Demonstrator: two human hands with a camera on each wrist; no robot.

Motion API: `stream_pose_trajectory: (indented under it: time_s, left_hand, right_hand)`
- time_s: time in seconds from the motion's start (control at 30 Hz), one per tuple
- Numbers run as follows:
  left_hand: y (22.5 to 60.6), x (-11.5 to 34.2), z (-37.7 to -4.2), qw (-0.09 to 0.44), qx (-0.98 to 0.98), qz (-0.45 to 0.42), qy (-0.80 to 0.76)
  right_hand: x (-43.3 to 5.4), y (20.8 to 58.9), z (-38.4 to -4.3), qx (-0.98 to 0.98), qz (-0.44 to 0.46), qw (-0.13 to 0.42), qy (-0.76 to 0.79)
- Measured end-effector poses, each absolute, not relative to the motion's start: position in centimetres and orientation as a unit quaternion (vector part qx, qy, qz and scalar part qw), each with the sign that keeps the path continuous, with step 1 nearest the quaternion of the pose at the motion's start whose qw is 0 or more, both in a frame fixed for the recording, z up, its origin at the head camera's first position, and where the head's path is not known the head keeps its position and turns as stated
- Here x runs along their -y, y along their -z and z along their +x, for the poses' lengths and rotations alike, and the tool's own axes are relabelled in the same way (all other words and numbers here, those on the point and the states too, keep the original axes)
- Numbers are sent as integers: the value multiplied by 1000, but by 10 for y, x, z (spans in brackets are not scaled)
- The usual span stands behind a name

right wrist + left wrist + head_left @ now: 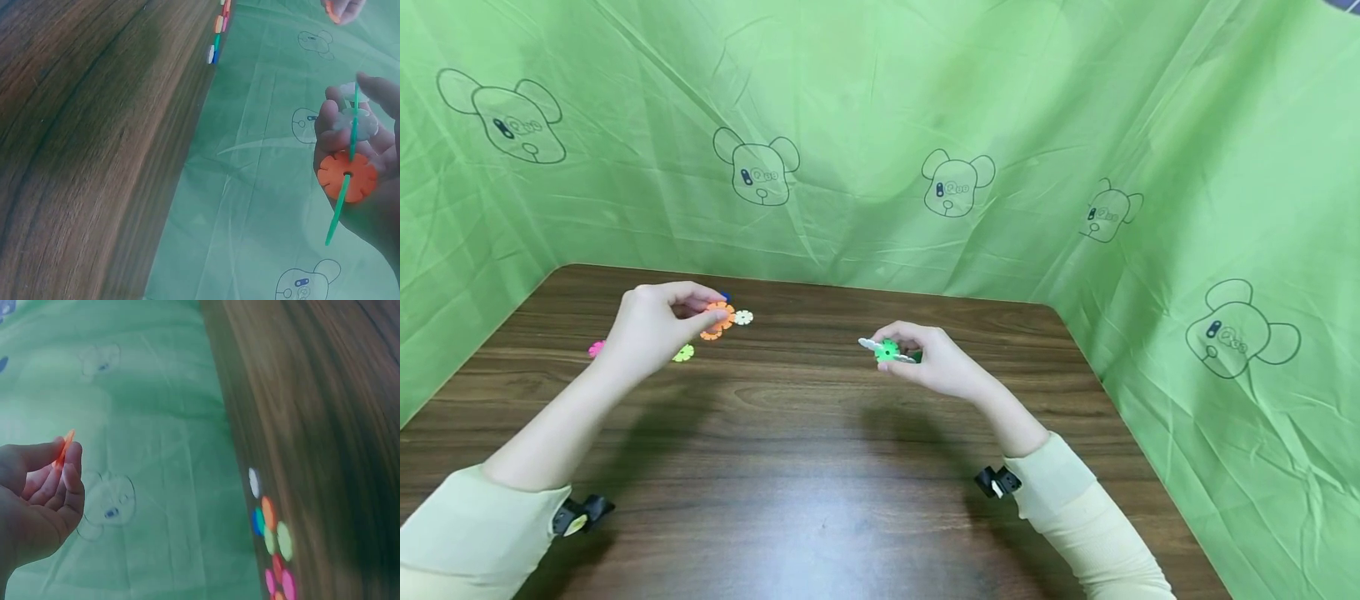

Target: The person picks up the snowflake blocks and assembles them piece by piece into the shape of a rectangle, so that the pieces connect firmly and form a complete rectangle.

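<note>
My left hand (pixel 651 323) pinches an orange notched snowflake disc (pixel 722 312) between thumb and fingertips, above the table's far left part. In the left wrist view the disc (pixel 65 449) appears edge-on. My right hand (pixel 938 358) holds a small joined piece of notched discs, right of the middle. Its green disc (pixel 887 348) faces up in the head view. The right wrist view shows an orange disc (pixel 364 178) in this piece, slotted with green discs (pixel 337 217), and whitish discs (pixel 362 127) nearer the fingertips. The fingers hide part of the piece.
Loose discs lie at the back left of the wooden table (pixel 820 467): white (pixel 743 317), orange (pixel 710 336), yellow-green (pixel 683 353), pink (pixel 597 348) and blue (pixel 726 296) among them. A green curtain (pixel 865 125) with printed bear heads surrounds the table's back and sides.
</note>
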State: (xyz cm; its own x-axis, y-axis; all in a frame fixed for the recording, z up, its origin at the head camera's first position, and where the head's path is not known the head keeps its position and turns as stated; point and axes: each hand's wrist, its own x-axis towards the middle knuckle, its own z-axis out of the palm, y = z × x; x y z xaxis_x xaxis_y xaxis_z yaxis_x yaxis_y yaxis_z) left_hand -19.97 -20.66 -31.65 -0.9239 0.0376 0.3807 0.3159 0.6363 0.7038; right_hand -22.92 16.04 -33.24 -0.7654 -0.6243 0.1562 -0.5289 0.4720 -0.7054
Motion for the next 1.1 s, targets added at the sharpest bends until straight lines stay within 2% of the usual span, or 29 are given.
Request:
stream_pose_trajectory:
  time_s: [0.3,0.6,0.77,0.93,1.1]
  left_hand:
    - [309,174,-194,135,874,-88,459]
    - [307,145,-191,134,859,-114,481]
    - [314,135,-194,127,839,-131,513]
    - [320,125,-196,97,825,-128,542]
    - [325,115,-199,73,805,-125,576]
  right_hand:
    - [-152,330,-229,-846,-322,81,418]
    - [-138,299,-206,-839,-328,78,426]
    - [-134,298,-206,-832,-339,73,432]
    - [-131,299,-208,-829,-349,67,432]
    - [-131,313,-217,-830,-352,62,429]
